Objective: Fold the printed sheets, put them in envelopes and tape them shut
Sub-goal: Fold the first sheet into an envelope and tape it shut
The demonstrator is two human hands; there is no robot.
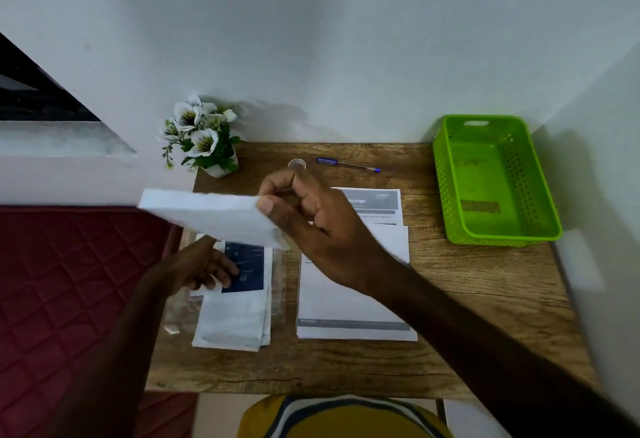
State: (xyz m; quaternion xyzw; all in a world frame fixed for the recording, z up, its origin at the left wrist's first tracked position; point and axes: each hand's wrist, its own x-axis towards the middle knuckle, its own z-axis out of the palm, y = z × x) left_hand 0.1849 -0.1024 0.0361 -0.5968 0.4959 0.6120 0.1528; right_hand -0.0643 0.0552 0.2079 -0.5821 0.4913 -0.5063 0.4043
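My right hand (311,226) pinches a white envelope (211,217) by its right end and holds it in the air above the left part of the wooden table (467,299). Below it, my left hand (201,269) rests with fingers on a stack of white envelopes (235,319), whose top piece bears a dark blue print (247,266). A pile of printed sheets (349,302) lies in the middle of the table, partly hidden under my right forearm. A roll of clear tape (296,163) sits at the back, just beyond my right hand.
A green perforated basket (540,195) stands at the table's back right corner. A blue pen (348,164) lies near the back edge. A small pot of white flowers (202,137) stands at the back left. A red quilted surface (69,281) lies left of the table.
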